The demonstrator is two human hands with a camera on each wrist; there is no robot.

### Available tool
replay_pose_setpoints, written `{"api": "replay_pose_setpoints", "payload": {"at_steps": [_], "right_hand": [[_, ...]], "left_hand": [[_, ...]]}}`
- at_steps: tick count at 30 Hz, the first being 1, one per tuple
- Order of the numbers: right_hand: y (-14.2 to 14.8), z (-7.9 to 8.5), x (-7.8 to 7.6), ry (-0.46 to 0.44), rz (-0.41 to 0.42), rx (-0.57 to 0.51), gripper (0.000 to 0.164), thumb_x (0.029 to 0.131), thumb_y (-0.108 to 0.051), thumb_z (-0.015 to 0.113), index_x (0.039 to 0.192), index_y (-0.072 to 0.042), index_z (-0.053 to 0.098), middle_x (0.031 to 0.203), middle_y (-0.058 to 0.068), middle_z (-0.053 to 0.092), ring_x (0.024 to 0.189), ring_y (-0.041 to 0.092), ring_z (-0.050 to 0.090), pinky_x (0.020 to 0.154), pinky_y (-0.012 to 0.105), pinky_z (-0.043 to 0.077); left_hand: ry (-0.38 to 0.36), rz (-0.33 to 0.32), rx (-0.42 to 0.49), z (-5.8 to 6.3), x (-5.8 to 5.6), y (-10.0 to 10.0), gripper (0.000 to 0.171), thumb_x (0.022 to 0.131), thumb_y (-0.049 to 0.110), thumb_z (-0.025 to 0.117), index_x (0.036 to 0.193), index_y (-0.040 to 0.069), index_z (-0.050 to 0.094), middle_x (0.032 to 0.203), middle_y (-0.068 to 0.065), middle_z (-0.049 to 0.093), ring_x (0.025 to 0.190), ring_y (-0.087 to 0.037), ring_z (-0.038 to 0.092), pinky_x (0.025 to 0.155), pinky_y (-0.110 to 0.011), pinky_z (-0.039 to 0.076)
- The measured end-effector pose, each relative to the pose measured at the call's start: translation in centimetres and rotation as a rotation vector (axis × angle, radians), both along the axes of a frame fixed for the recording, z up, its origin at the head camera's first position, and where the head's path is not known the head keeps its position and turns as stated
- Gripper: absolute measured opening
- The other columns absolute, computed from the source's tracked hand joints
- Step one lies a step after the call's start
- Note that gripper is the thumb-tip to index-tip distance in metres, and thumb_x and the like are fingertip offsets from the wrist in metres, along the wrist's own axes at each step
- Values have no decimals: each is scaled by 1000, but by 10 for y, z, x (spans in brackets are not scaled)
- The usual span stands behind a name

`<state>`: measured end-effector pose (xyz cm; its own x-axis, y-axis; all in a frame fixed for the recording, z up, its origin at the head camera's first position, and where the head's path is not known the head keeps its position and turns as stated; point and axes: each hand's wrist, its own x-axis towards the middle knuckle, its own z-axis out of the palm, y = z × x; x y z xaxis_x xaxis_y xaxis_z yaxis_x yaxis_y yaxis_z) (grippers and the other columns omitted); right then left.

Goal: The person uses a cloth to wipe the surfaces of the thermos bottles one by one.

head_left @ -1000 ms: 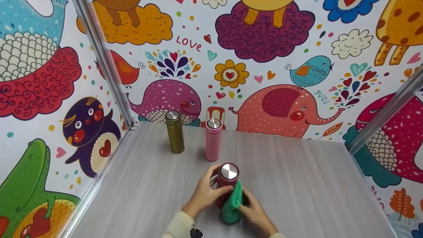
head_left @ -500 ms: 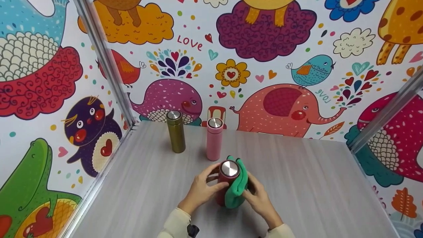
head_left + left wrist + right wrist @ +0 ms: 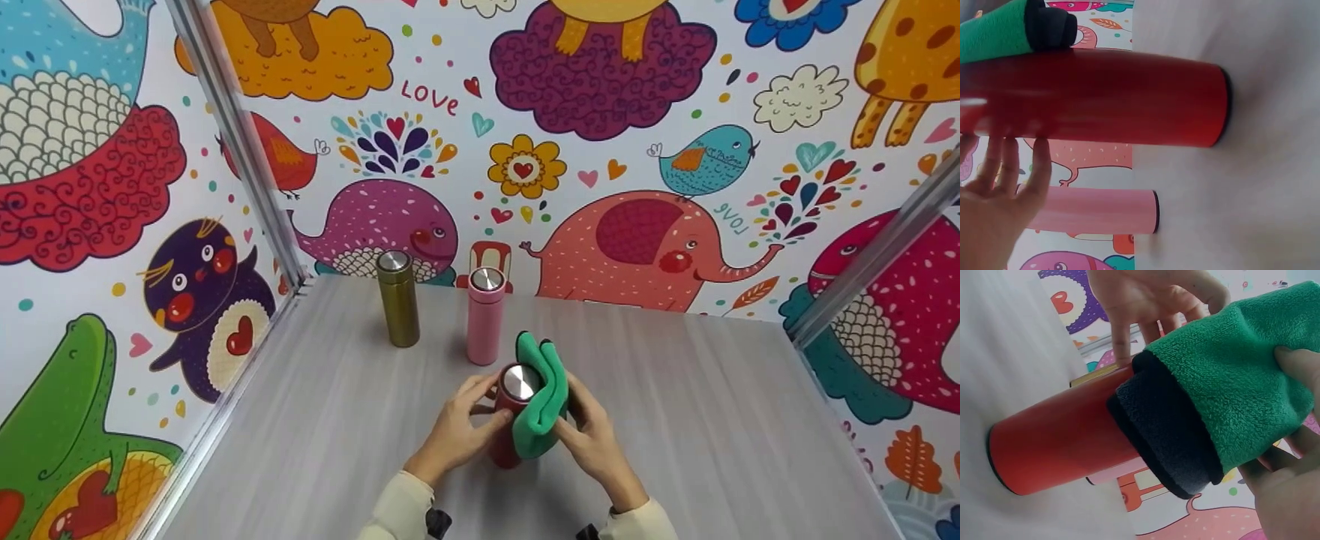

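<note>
The red bottle point(image 3: 1129, 98) is upright, lid point(image 3: 520, 382) on, between the person's two hands, at the near side of the surface point(image 3: 712, 435). The head view does not settle whether its base rests there or is slightly raised.

The left hand point(image 3: 455, 427) grips the bottle from the left, fingers bent against the far part of its side and thumb on the near part. The right hand point(image 3: 596, 431) pinches the cloth point(image 3: 541, 405), thumb on the green face; its fingers are partly hidden behind the fabric. The cloth is folded, with a dark layer point(image 3: 1157, 422) showing at its edge, and lies along the bottle's right side, its upper end standing higher than the lid.

The step in hand looks like wiping the outside of the bottle, the left hand bracing while the right works the cloth. The next move seems to call for light pressure through the cloth and a firm left grip, with the bottle turned to bring uncovered sides round.

The pink bottle point(image 3: 484, 322) stands just behind, and the gold bottle point(image 3: 400, 311) farther back to its left, both upright and untouched by either hand.
</note>
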<state>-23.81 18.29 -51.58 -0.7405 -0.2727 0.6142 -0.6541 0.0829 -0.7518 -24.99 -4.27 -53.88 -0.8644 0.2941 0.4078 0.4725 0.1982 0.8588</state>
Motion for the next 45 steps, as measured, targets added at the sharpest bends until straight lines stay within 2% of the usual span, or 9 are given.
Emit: {"api": "replay_pose_setpoints", "payload": {"at_steps": [4,7,16,21,25,30,32,38,45], "right_hand": [[-5,-1,5,-72,-39,28,67,86,17,65,147,10,38,141,28,48,132,14,48,105,24,41],[-4,-14,2,-131,-46,55,69,89,13,66,150,7,35,145,27,45,134,13,44,106,23,38],[2,-64,-4,-266,25,62,68,96,-4,66,154,0,31,150,24,39,136,14,42,107,23,36],[3,-83,-4,-351,35,112,68,97,-7,66,153,6,30,151,26,38,135,9,39,107,20,34],[5,-91,-3,-408,12,142,66,96,-7,67,152,6,33,150,23,41,135,12,39,108,19,31],[6,-86,-2,-468,-2,92,66,95,-8,68,152,2,35,150,20,43,136,17,40,108,20,31],[6,-81,-2,-449,2,70,65,96,-7,67,152,1,35,150,20,43,136,17,40,108,20,32],[6,-57,-6,-295,32,28,61,96,1,64,151,0,38,146,19,47,132,19,47,107,25,39],[4,-28,-8,-155,39,-22,65,92,12,63,151,0,38,142,20,51,130,22,50,105,27,42]], "left_hand": [[56,27,21,-2,2,3,51,100,21,63,148,10,48,134,-3,59,114,-19,58,92,-37,55],[69,35,23,-3,3,5,52,101,20,61,149,8,45,138,-5,57,117,-20,58,95,-39,53],[-31,97,-6,0,3,14,78,89,42,76,152,11,42,141,-1,55,121,-16,56,99,-34,50],[-34,141,31,-4,1,15,78,85,40,80,148,7,47,133,-3,52,118,-19,55,100,-36,49],[-39,132,61,-5,-1,13,76,84,36,82,147,10,49,126,0,51,117,-18,55,100,-36,49],[-88,95,73,-3,-1,11,74,83,36,83,146,18,49,132,2,56,120,-16,56,99,-32,49],[-111,77,81,-2,-1,9,72,83,36,82,144,19,48,135,2,56,123,-16,55,100,-32,49],[-132,28,81,0,-2,4,67,87,33,80,144,20,49,138,1,56,126,-19,54,101,-34,48],[-166,29,-5,0,-4,-2,68,89,40,76,149,21,49,133,2,55,121,-18,55,98,-35,50]]}}
